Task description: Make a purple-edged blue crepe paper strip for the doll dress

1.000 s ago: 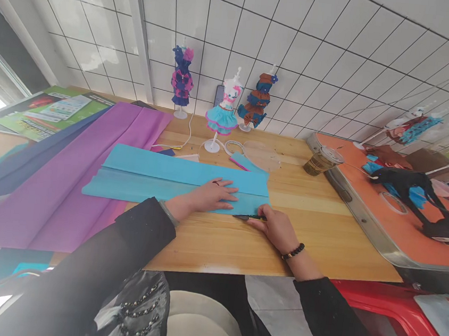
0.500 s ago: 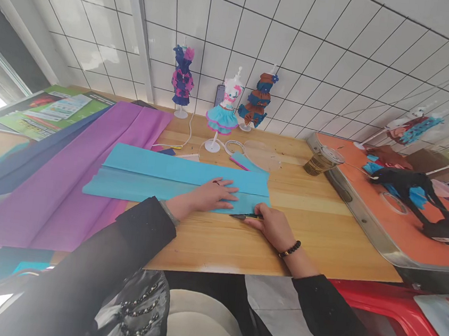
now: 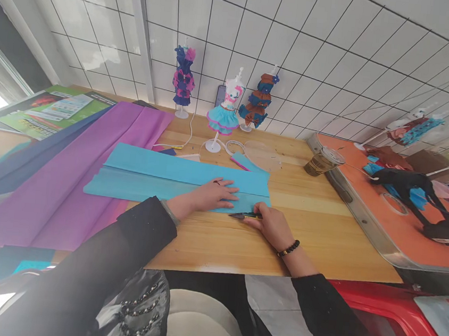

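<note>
A folded sheet of light blue crepe paper [image 3: 168,169] lies across the wooden table. Pressed flat on its right half is my left hand [image 3: 214,194], fingers stretched out. At the paper's lower right corner, my right hand [image 3: 267,220] is closed around a pair of scissors [image 3: 239,216]. The dark blades point left along the near edge of the paper, and the handles are mostly hidden in my fingers. Whether the blades touch the paper, I cannot tell.
Purple crepe paper [image 3: 87,175] covers the table's left. Behind stand several small dressed mannequins, the middle one in a blue skirt [image 3: 223,120]. A plastic cup [image 3: 323,161] stands near the orange table [image 3: 350,192] on the right. A red stool [image 3: 388,324] is at lower right.
Hardly anything differs. Both hands, the scissors and the blue paper keep their places; the view has shifted very slightly.
</note>
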### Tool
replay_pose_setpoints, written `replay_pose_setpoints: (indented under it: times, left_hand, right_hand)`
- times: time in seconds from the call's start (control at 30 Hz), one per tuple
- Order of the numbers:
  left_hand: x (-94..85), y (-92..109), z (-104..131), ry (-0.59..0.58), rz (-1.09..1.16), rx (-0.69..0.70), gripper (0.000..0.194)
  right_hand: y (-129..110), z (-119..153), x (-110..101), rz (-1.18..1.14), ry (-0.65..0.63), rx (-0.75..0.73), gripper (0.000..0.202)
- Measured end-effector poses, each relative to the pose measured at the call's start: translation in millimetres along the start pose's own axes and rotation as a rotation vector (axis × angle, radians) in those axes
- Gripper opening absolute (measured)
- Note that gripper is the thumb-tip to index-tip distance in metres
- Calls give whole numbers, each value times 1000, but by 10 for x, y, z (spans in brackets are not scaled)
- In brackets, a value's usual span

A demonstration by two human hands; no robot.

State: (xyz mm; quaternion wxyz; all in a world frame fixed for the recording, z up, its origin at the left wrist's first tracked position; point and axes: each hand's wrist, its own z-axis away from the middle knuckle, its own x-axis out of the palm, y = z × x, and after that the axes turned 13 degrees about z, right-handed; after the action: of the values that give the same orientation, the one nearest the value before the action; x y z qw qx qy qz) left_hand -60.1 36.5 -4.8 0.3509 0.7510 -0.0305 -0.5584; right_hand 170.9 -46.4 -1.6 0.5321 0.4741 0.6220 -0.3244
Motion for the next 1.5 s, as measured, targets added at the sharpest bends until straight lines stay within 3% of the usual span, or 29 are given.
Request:
replay_pose_setpoints:
  times: [1.5]
  left_hand:
    - [20,-22,-12,3,18,-6,39]
  right_hand:
    - [-63,-56,-22,30,27,-49,45]
